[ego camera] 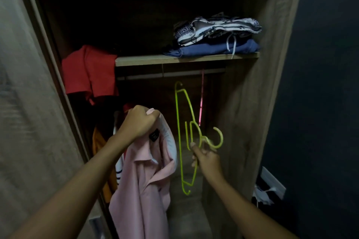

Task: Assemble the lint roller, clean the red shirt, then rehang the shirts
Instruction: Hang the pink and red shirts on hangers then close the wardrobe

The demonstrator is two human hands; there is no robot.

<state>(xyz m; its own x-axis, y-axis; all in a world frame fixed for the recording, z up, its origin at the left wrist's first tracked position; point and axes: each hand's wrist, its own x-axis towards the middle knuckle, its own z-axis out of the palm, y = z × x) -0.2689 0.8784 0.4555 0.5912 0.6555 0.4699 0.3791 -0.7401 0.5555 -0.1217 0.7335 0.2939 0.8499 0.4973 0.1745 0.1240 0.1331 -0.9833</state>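
My left hand (138, 120) grips the collar of a pale pink shirt (144, 184), which hangs down from my fist inside the open wardrobe. To its right, my right hand (206, 158) holds a yellow-green plastic hanger (179, 141) near its hook, with the hanger turned on end. The red shirt (89, 72) is draped over the left end of the wooden shelf (155, 59). No lint roller is visible.
A hanging rail (174, 74) runs under the shelf, with a pink hanger (201, 101) dangling from it. Folded clothes (215, 35) sit on the shelf's right side. Orange and striped garments (108, 161) hang at the left behind the pink shirt. Wardrobe walls close in on both sides.
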